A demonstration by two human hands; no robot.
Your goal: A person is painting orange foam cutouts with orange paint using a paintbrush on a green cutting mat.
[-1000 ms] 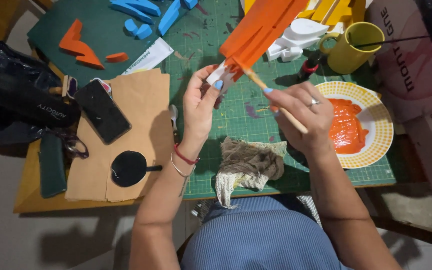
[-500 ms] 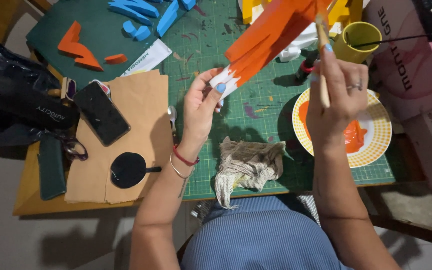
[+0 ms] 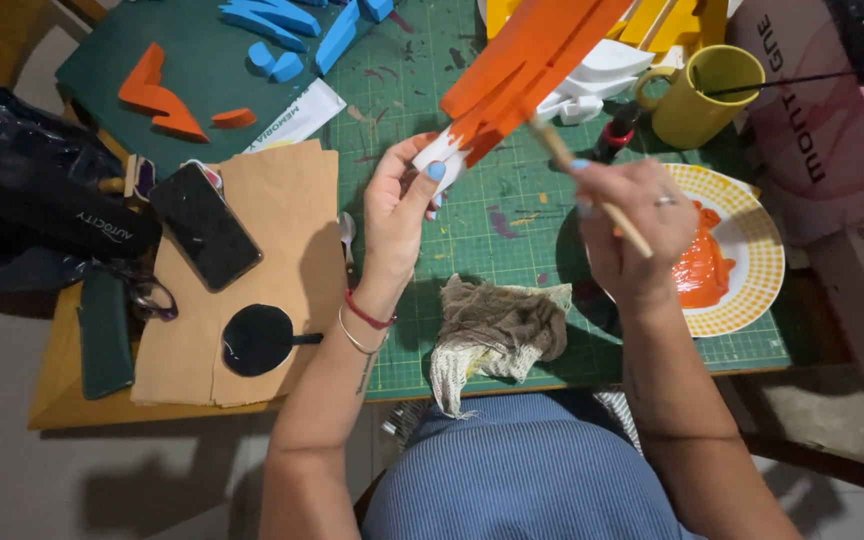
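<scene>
Head view: The left hand (image 3: 399, 205) is gripping the white, unpainted end of a long orange-painted piece (image 3: 524, 68), thumb and fingers closed around it, and is holding it raised above the green cutting mat (image 3: 472, 230). The piece is slanting up and away towards the top of the frame. The right hand (image 3: 632, 225) is clasping a wooden-handled paintbrush (image 3: 592, 185), fingers closed on the handle; the brush tip is meeting the orange piece near its lower end, though blur is hiding the exact contact.

A yellow-rimmed plate (image 3: 752, 250) carrying orange paint is sitting on the mat just to the right of the right hand. A yellow mug (image 3: 697, 95) is standing beyond it. A crumpled grey rag (image 3: 497, 330) is lying on the mat between the two forearms. To the left, a black phone (image 3: 204, 225) is resting on brown paper (image 3: 262, 250), with blue shapes (image 3: 297, 35) and orange shapes (image 3: 157, 95) lying further back.
</scene>
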